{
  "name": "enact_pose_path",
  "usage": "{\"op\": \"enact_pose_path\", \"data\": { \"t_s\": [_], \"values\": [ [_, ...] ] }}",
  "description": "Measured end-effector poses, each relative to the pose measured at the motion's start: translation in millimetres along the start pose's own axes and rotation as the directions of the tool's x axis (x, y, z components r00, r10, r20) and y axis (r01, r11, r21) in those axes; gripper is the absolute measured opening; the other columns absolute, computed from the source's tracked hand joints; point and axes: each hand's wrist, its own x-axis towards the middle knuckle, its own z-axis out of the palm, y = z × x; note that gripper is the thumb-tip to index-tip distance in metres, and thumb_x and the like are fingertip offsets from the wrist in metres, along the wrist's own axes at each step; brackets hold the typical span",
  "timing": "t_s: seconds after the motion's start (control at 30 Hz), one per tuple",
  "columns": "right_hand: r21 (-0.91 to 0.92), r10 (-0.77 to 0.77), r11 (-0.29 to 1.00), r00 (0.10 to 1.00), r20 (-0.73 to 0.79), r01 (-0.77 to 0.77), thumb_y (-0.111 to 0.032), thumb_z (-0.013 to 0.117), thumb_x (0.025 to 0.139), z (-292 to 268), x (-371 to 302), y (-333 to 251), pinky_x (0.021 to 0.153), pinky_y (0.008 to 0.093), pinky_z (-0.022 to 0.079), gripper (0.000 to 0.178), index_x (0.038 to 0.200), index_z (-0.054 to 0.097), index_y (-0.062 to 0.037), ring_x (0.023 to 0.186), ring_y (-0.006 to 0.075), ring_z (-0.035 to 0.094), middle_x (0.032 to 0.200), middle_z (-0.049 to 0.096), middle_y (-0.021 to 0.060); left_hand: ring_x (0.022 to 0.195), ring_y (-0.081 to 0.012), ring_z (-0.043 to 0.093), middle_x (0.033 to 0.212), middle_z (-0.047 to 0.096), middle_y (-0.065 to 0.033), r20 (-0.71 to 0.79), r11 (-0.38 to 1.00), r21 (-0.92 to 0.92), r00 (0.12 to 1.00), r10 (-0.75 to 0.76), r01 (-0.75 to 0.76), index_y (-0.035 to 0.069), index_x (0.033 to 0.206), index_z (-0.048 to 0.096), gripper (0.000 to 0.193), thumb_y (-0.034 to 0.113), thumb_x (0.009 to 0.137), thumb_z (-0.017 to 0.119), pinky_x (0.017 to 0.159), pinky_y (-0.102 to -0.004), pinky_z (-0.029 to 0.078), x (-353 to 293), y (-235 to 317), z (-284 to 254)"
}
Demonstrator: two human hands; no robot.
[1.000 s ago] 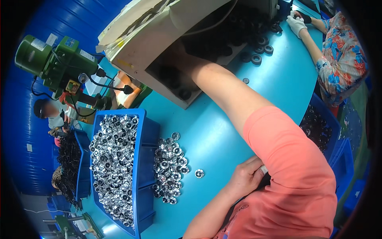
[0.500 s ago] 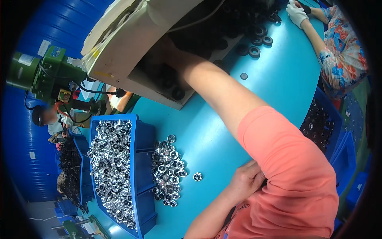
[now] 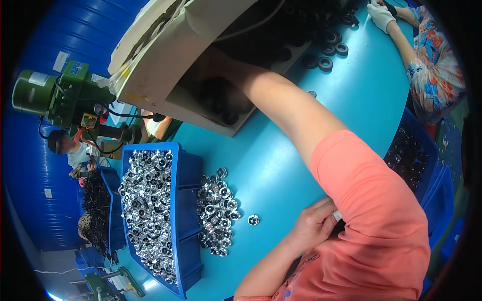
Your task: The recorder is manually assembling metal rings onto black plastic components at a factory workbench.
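My right arm stretches across the table into the dark opening of a pale box-like housing (image 3: 150,60). In there my right hand (image 3: 213,65) is a dim shape in deep shadow among black ring-shaped parts, its fingers hidden. Close to my chest, beside the coral sleeve, my left hand (image 3: 316,226) is closed with curled fingers. A small whitish bit shows at its fingertips, too little to name. One shiny clear-and-black round part (image 3: 253,219) lies alone on the table, left of that hand.
A blue bin (image 3: 188,200) brims with shiny round parts; a loose pile (image 3: 218,215) sits beside it. Black rings (image 3: 325,63) lie by the housing. A green machine (image 3: 60,95) stands at left. A co-worker's white-gloved hand (image 3: 381,17) is at far right.
The view has shifted slightly, moving most things a little to the right. My right arm stays inside the housing. At my left hand's fingertips a whitish bit now shows.
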Motion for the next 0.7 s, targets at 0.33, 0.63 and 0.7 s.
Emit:
{"op": "enact_pose_path", "data": {
  "t_s": [0.33,0.63,0.7],
  "values": [
    [0.131,0.097,0.984,0.98,0.171,-0.121,-0.049,0.07,0.082,-143.0,-23.2,-74.6,0.103,0.051,0.051,0.049,0.124,0.069,-0.0236,0.133,0.0404,0.05,0.137,0.061,0.0143,0.075,-0.0207,0.065,0.086,0.069,-0.01,-0.028,0.996,0.088,0.999,-0.024,0.026,0.003,0.107,0.073,0.014,0.002,0.093,0.068,0.069,-0.0316,0.052,-2.9,0.7,7.7],
    [0.109,0.192,0.969,0.956,0.222,-0.22,-0.031,0.07,0.083,-244.2,-87.7,-71.4,0.086,0.0445,0.056,0.024,0.104,0.074,-0.0211,0.107,0.0325,0.058,0.096,0.069,0.0079,0.07,-0.0099,0.06,0.087,0.065,-0.0047,-0.019,0.992,0.037,0.993,-0.117,0.118,0.002,0.111,0.073,0.018,0.003,0.095,0.066,0.061,-0.0236,0.047,-5.9,-3.1,13.8],
    [0.069,0.167,0.979,0.945,0.28,-0.194,-0.028,0.071,0.082,-279.4,-101.1,-81.2,0.08,0.0427,0.056,0.019,0.099,0.074,-0.0205,0.102,0.0304,0.059,0.084,0.068,0.0053,0.068,-0.0084,0.06,0.089,0.065,-0.0043,-0.036,0.991,-0.055,0.991,-0.127,0.125,0.001,0.111,0.072,0.019,0.003,0.094,0.067,0.058,-0.0218,0.047,-10.2,-6.4,14.8]
  ]
}}
